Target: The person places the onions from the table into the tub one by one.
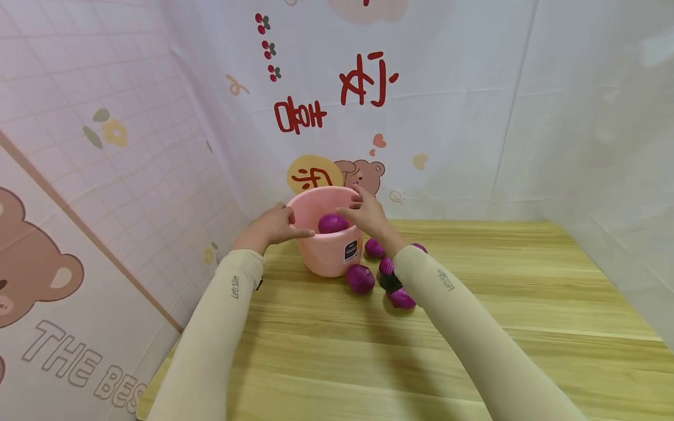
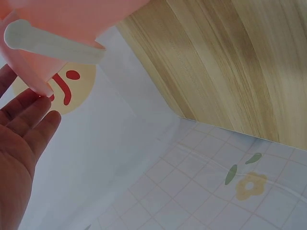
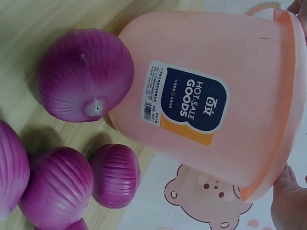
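A pink bucket (image 1: 329,260) stands on the table with a purple onion (image 1: 332,223) showing inside near its front rim. My left hand (image 1: 274,225) holds the bucket's left rim, thumb along the front edge. In the left wrist view, its fingers (image 2: 33,112) touch the rim near the white handle (image 2: 57,44). My right hand (image 1: 368,213) reaches over the right rim, thumb and fingers spread above the opening, the thumb close to the onion. Another onion (image 3: 85,75) sits on the table right beside the bucket.
Several more onions (image 3: 56,188) lie right of the bucket, partly hidden by my right forearm in the head view. A dark green thing (image 1: 390,283) sits among them. Printed cloth walls (image 1: 447,117) border the wooden table (image 1: 316,351) behind and to the left.
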Demonstrator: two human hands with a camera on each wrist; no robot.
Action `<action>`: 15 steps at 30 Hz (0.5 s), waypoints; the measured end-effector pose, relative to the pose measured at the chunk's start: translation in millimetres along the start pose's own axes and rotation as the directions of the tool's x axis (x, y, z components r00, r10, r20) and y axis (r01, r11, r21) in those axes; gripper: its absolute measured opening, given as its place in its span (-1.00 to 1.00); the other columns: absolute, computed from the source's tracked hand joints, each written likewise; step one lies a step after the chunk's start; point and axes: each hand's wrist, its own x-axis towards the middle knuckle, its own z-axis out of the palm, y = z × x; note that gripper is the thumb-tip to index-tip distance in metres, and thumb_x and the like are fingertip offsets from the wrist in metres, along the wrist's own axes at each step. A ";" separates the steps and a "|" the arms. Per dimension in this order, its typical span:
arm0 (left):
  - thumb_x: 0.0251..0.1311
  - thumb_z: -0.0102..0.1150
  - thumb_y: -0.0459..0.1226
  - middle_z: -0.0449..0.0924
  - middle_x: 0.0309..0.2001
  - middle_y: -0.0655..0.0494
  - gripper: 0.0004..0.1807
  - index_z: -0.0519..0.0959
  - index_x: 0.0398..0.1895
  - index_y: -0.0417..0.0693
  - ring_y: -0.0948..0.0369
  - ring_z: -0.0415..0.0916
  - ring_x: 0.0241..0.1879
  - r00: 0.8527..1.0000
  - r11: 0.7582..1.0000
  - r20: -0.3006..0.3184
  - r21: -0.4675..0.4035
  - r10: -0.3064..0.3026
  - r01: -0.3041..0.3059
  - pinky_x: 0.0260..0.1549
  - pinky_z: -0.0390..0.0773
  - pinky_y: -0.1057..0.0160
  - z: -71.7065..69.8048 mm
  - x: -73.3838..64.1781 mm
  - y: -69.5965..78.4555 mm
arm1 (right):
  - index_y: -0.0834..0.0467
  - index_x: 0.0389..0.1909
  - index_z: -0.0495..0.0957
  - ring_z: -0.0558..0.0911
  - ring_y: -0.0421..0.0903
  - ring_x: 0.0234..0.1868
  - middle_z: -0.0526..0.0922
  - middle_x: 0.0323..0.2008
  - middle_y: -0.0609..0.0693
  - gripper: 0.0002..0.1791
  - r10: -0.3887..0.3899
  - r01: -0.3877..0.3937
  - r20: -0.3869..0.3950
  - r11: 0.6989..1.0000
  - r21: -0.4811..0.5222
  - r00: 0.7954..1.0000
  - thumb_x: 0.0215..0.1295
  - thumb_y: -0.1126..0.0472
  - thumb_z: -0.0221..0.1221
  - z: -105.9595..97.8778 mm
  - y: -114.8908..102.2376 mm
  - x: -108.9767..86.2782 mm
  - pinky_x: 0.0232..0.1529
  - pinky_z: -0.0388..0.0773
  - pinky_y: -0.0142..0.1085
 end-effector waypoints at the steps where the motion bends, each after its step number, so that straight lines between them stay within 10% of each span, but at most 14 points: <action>1: -0.36 0.18 0.41 0.29 -0.09 0.03 -0.05 0.40 0.02 -0.08 0.08 0.35 -0.16 1.000 1.000 0.000 0.002 -0.001 0.001 -0.18 0.43 0.03 -0.2 -0.1 0.3 | -0.04 0.34 0.09 0.42 -0.02 0.10 0.36 0.16 0.09 -0.10 0.002 -0.002 -0.002 1.000 0.004 1.000 -0.02 -0.05 0.32 -0.3 0.6 -0.5 -0.04 0.45 -0.14; 15: -0.30 0.20 0.36 0.28 -0.12 0.06 -0.09 0.40 0.02 -0.11 0.07 0.35 -0.17 1.000 1.000 -0.011 0.008 -0.001 0.001 -0.18 0.43 0.04 -1.1 -2.1 1.4 | -0.10 0.30 0.17 0.45 -0.06 0.06 0.38 0.14 0.00 -0.15 0.016 -0.014 -0.031 0.999 0.049 0.999 -0.04 -0.12 0.31 -5.8 10.4 -5.6 -0.06 0.46 -0.14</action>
